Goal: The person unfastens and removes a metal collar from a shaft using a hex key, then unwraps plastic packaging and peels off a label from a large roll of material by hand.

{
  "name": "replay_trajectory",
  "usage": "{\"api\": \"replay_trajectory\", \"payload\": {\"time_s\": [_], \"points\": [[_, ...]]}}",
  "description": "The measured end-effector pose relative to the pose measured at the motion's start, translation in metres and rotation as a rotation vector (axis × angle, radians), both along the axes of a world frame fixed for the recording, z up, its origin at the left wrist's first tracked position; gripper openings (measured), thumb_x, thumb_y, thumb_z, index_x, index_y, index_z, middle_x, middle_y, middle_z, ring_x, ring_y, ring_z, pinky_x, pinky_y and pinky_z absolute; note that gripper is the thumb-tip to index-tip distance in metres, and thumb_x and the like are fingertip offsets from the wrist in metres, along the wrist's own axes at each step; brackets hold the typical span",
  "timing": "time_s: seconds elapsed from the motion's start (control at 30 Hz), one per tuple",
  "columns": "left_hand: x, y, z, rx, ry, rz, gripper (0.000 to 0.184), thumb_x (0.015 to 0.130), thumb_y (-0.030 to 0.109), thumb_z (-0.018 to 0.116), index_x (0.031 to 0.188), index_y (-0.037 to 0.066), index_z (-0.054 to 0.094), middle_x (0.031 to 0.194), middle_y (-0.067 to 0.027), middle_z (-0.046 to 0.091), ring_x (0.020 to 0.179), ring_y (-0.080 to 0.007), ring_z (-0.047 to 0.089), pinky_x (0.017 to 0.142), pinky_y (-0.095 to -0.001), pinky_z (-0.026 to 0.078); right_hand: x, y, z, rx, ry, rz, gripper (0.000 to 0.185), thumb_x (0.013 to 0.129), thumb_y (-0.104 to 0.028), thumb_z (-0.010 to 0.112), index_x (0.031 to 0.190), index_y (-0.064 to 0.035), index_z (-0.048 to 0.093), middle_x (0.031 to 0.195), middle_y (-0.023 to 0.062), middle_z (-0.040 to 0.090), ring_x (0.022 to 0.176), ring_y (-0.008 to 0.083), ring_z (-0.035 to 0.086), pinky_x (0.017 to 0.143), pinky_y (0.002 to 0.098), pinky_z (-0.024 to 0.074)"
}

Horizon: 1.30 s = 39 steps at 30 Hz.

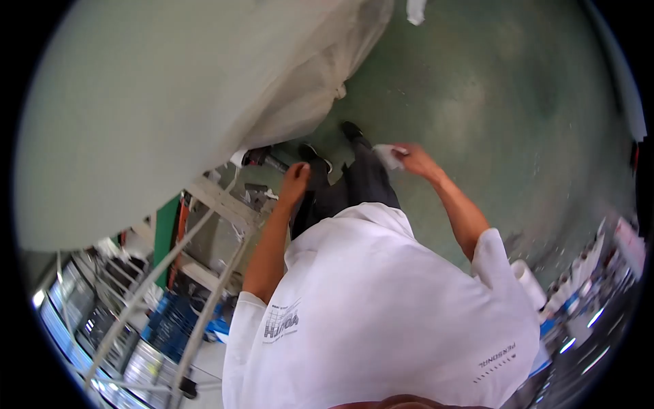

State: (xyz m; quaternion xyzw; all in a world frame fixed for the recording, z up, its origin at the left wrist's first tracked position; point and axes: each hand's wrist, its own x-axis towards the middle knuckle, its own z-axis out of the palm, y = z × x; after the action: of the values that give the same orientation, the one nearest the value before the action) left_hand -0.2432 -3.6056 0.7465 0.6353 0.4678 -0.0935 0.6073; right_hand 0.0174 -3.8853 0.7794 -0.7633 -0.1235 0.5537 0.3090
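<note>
My right hand [412, 161] is closed on a thin, crumpled white piece [390, 156], paper or plastic, which sticks out on its left beside my dark trousers [368, 178]. My left hand [296, 180] hangs near my left leg with its fingers curled in, and nothing shows in it. Just beyond it lies a dark tool-like object [267, 159], partly under the edge of a very large, pale plastic bag [170, 102]. The bag has a gathered knot [338, 90] at its right side.
A metal frame [211, 286] stands at the left, with a blue crate [170, 326] behind it. White rolls [528, 283] and clutter lie at the lower right. Another white scrap [416, 10] is on the green floor [477, 109].
</note>
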Motion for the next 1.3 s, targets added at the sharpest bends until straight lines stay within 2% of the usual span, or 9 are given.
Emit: {"api": "replay_trajectory", "payload": {"time_s": [0.07,0.17,0.3,0.5,0.7,0.9,1.0,1.2,1.3], "points": [[-0.067,0.006,-0.012,0.313,0.197,-0.225,0.036,0.098,0.028,0.06,0.125,0.003,0.061,0.102,-0.0081,0.07,0.088,-0.0184,0.066,0.077,-0.0305,0.054,0.017,-0.008,-0.031,0.08,-0.084,-0.23,0.031,0.094,-0.018,0.062,0.122,-0.0081,0.069,0.1,0.0143,0.074,0.09,0.0216,0.068,0.083,0.0336,0.0515],[-0.15,-0.018,-0.008,-0.297,0.585,-0.132,0.034,0.096,0.019,0.061,0.126,0.004,0.059,0.103,-0.0075,0.069,0.088,-0.0169,0.066,0.076,-0.0278,0.053,0.022,0.03,0.012,0.123,-0.042,-0.08,0.034,0.095,-0.025,0.063,0.123,-0.0065,0.068,0.102,0.0133,0.073,0.093,0.0207,0.067,0.084,0.0336,0.0513],[-0.184,-0.075,0.031,-0.66,0.104,0.545,0.02,0.09,0.014,0.068,0.109,0.006,0.066,0.08,0.0,0.059,0.064,-0.0081,0.054,0.058,-0.0253,0.046,-0.014,0.099,0.022,0.141,0.021,0.245,0.047,0.096,-0.034,0.063,0.13,-0.003,0.062,0.111,0.0145,0.071,0.102,0.0213,0.065,0.089,0.0339,0.0502],[-0.161,-0.125,0.013,-0.058,0.203,0.263,0.024,0.088,0.022,0.073,0.101,0.002,0.068,0.089,-0.0053,0.07,0.075,-0.0152,0.063,0.07,-0.0315,0.052,-0.112,0.185,0.021,0.433,0.081,0.621,0.038,0.096,-0.029,0.058,0.119,0.0001,0.063,0.102,0.0264,0.068,0.095,0.0383,0.067,0.082,0.0417,0.0504],[-0.156,-0.16,0.01,-0.028,0.055,0.567,0.033,0.086,0.024,0.075,0.111,0.003,0.07,0.101,-0.0095,0.074,0.088,-0.0216,0.069,0.078,-0.0345,0.055,-0.154,0.193,0.013,0.524,-0.01,0.844,0.041,0.097,-0.03,0.056,0.122,0.0021,0.061,0.109,0.0243,0.068,0.096,0.0365,0.068,0.086,0.0384,0.051],[-0.148,-0.158,0.001,-0.075,0.064,0.515,0.041,0.083,0.022,0.076,0.117,0.001,0.067,0.108,-0.0119,0.072,0.088,-0.0219,0.069,0.078,-0.0356,0.055,-0.133,0.178,-0.011,0.306,-0.001,0.836,0.048,0.094,-0.03,0.057,0.126,0.006,0.059,0.116,0.0292,0.066,0.11,0.0391,0.064,0.096,0.0392,0.0476],[-0.139,-0.15,-0.008,-0.221,0.106,0.565,0.034,0.079,0.022,0.076,0.104,-0.001,0.071,0.097,-0.0136,0.074,0.082,-0.0233,0.069,0.074,-0.0377,0.054,-0.125,0.179,0.005,0.249,0.032,0.788,0.048,0.094,-0.029,0.058,0.126,0.0058,0.06,0.113,0.0263,0.068,0.106,0.0354,0.066,0.094,0.0393,0.0484],[-0.116,-0.149,-0.03,0.128,0.26,0.676,0.024,0.074,0.021,0.074,0.071,-0.002,0.07,0.069,-0.0234,0.067,0.068,-0.03,0.069,0.066,-0.0424,0.052,-0.113,0.183,0.005,0.256,-0.034,0.772,0.047,0.093,-0.033,0.059,0.125,0.0018,0.062,0.107,0.0243,0.07,0.101,0.0356,0.068,0.09,0.041,0.05],[-0.114,-0.145,-0.024,0.176,0.235,0.611,0.021,0.071,0.019,0.072,0.073,-0.002,0.071,0.073,-0.0257,0.067,0.07,-0.0359,0.069,0.067,-0.0443,0.052,-0.118,0.18,0.006,0.279,-0.105,0.791,0.045,0.093,-0.034,0.058,0.122,-0.0006,0.065,0.103,0.0225,0.072,0.1,0.0361,0.069,0.088,0.0417,0.0504]]}}
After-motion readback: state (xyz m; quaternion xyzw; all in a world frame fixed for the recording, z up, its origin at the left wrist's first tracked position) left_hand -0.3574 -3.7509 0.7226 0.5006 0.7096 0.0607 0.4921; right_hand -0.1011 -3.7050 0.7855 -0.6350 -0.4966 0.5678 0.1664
